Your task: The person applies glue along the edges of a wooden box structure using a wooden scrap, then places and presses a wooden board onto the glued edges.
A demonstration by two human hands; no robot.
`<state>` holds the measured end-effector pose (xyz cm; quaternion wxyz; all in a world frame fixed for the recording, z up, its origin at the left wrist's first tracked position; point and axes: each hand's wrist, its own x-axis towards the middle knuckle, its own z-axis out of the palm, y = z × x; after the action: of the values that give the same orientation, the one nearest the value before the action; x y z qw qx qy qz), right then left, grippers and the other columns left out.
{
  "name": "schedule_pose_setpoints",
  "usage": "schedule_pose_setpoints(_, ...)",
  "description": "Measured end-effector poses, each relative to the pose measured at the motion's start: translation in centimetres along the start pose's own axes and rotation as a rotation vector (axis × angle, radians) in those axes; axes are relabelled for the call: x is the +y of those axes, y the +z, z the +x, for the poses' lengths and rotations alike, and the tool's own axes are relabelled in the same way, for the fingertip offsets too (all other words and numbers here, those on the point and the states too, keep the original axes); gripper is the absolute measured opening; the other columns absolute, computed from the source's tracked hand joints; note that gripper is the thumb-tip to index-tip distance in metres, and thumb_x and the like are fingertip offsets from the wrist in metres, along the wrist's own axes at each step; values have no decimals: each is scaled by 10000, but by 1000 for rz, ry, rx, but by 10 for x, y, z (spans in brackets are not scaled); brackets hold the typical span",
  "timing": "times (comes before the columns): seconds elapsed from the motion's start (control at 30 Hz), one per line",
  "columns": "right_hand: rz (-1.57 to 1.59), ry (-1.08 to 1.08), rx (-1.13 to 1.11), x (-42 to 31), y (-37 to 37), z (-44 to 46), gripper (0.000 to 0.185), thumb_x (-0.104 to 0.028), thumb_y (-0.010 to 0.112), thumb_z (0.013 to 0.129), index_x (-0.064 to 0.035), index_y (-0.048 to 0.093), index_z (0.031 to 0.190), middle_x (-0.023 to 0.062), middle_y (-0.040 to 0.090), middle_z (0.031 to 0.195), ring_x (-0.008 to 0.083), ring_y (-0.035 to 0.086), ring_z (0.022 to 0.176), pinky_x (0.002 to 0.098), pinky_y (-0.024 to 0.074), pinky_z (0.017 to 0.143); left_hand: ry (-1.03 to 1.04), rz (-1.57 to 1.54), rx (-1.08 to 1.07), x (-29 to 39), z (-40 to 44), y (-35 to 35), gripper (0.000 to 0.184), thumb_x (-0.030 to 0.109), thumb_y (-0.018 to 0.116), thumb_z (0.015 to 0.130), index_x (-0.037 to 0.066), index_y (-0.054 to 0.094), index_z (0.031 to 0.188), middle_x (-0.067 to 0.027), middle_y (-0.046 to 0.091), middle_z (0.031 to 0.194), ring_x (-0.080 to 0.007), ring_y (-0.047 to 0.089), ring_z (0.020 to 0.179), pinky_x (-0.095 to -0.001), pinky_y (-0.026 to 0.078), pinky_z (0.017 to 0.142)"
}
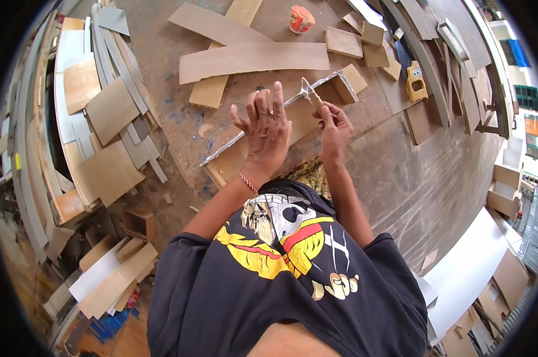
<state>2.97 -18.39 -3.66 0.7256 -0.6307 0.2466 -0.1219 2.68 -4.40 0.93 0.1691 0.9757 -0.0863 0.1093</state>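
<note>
A small flat stick (313,98) with whitish paste at its tip is pinched in my right hand (335,128). My left hand (263,128) is raised with its fingers apart and holds nothing. Beneath both hands lies a wooden box-like frame (305,124), its upper edge coated with a whitish line from the lower left to the upper right. The stick's tip is close to that edge; whether it touches cannot be made out. My left hand hides part of the frame.
Crossed boards (254,60) lie beyond the frame, near an orange-and-white cup (302,19). Wood blocks (344,42) and a yellow tool (416,81) are at the upper right. Stacked panels (111,111) stand at the left, a white sheet (468,271) at the lower right.
</note>
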Motion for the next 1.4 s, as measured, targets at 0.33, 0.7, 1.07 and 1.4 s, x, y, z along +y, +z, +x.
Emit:
schedule_pose_setpoints(0.33, -59, -118, 150, -18, -5, 23, 152, -134, 628, 871, -16, 668, 957, 28, 651, 702, 18, 468, 534, 166, 342, 469, 7, 43, -11, 3, 3, 6, 888, 249, 749, 687, 71, 259, 1406, -105, 387, 1240, -276, 336, 1205, -590, 159, 973)
schedule_pose_setpoints(0.7, -91, -50, 14, -7, -2, 18, 162, -132, 638, 863, -1, 660, 955, 54, 667, 731, 38, 537, 582, 163, 369, 493, -20, 14, 3, 6, -4, 6, 790, 216, 698, 705, 97, 313, 1385, -117, 386, 1209, -276, 340, 1202, -622, 164, 980)
schedule_pose_setpoints(1.07, -266, -180, 126, -31, -25, 59, 187, -135, 611, 877, 32, 656, 949, 48, 663, 721, 49, 525, 580, 185, 386, 518, -54, 40, 46, 36, -4, 19, 896, 220, 770, 656, 108, 286, 1402, -99, 395, 1221, -261, 346, 1198, -589, 152, 978)
schedule_pose_setpoints(1.4, -488, -191, 4, -57, -29, 68, 204, -141, 613, 869, 45, 661, 937, 58, 670, 703, 66, 564, 606, 195, 411, 561, -130, 58, 71, 62, 1, 27, 884, 221, 771, 654, 93, 300, 1392, -109, 410, 1237, -272, 347, 1212, -585, 148, 985)
